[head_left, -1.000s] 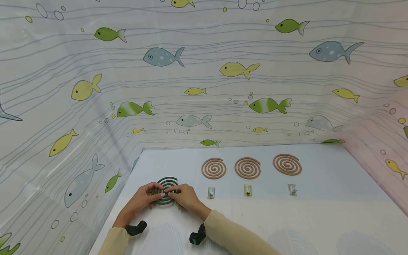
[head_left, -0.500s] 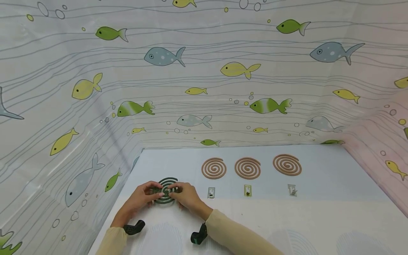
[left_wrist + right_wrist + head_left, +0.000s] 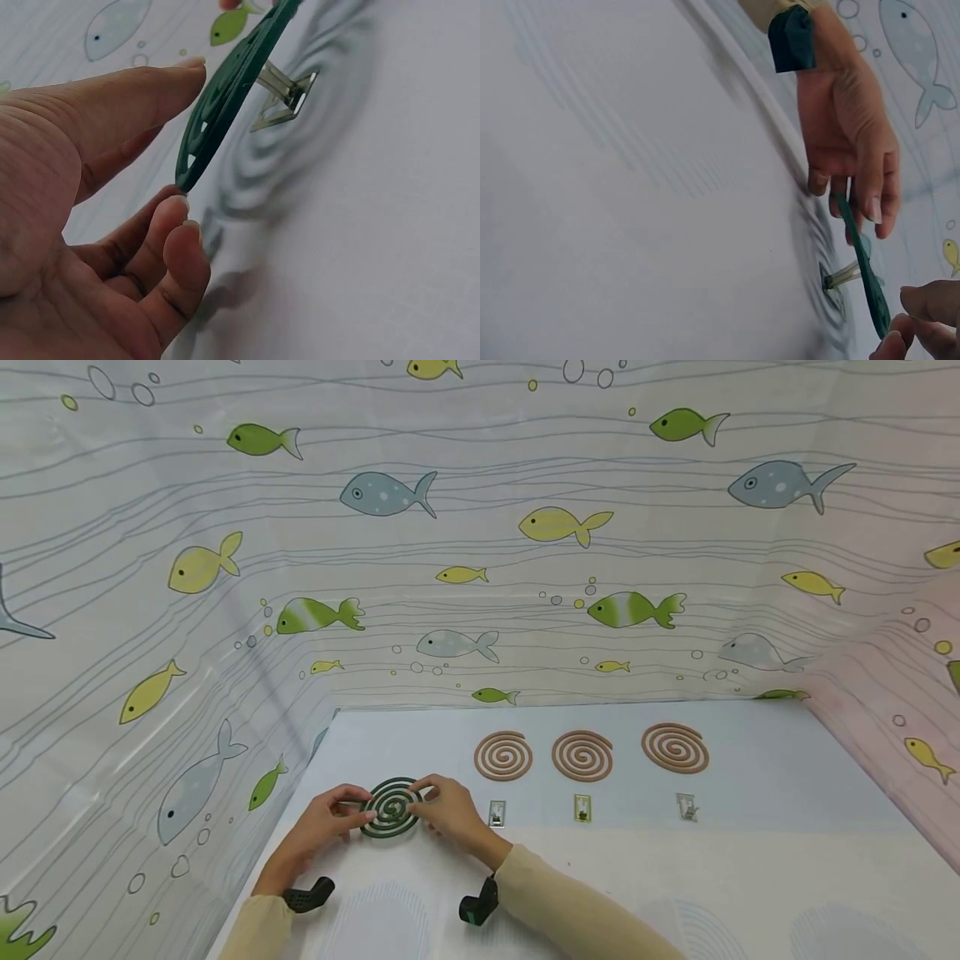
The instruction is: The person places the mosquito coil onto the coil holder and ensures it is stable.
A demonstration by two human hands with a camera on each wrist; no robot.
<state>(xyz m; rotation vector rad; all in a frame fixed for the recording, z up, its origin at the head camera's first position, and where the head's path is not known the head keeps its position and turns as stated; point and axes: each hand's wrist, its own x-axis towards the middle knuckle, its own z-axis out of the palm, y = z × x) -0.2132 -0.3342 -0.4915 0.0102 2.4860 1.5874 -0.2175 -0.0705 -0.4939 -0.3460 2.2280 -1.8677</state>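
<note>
Left hand (image 3: 326,817) and right hand (image 3: 450,814) hold together one dark green spiral coil (image 3: 232,96)

The left fingers pinch the left edge of this coil, with the thumb on its upper face, and the right fingers pinch the opposite edge; under the coil there is a small metal stand (image 3: 280,82), whose stem goes up toward the underside, above the white surface (image 3: 675,877). Each wrist wears a black device (image 3: 309,896), next to a beige sleeve (image 3: 585,902). Farther to the right, three brown spiral coils (image 3: 582,756) lie in a row, and in front of each lies one of three flat metal pieces (image 3: 582,808). Behind them rises a pale wall covering (image 3: 480,547), printed with fish
</note>
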